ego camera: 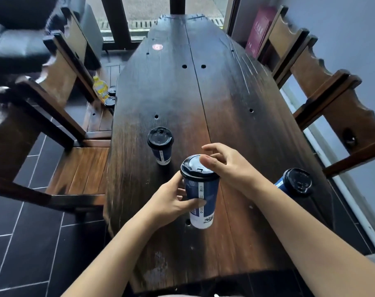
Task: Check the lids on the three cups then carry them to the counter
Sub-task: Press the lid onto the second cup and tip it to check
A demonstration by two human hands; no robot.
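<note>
We note long dark wooden table [203, 99], two planks, small round holes in top, pink sticker [157, 47] near far end. We see carved wooden chairs along both sides: left chair [32, 116], right chair [332, 108]. On farther left seat, yellow bottle [100, 88] sits tilted, two black round lids [110, 101] just beside it, by table edge. Maroon booklet [260, 28] stands by far right chair. Black leather sofa [15, 43] behind left chairs. Dark floor tiles [21, 243], pale grout. Glazed door [139, 9] beyond table end.
</note>
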